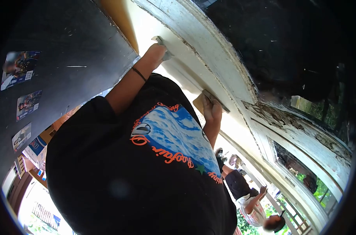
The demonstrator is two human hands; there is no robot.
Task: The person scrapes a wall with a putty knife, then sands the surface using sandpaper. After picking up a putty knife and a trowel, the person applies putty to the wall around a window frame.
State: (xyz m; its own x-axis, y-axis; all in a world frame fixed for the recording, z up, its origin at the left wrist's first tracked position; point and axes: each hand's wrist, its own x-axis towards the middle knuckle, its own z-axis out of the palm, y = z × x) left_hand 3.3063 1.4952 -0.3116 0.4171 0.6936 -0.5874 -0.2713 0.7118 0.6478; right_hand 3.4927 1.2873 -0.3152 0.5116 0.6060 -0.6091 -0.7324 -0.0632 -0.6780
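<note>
My left hand [157,55], with a dark band on its wrist, is closed around a flat grey scraper [168,56]. Its blade lies close to a pale, brightly lit surface [146,23]; whether it touches cannot be made out. Lower and to the right, my right hand [213,110] grips a flat trowel-like tool [200,103] with a tan face and a thin dark edge. It lies near the same pale strip, beside a white frame [221,70] with worn, peeling paint. My black T-shirt with a blue print fills the middle of the view.
A dark panel [76,43] with several stickers stands close on the left. On the right, the dark glass [287,43] sits beside crumbling wood [287,121]. Another person [250,199] in a light shirt and dark shorts stands farther off at lower right, near a railing.
</note>
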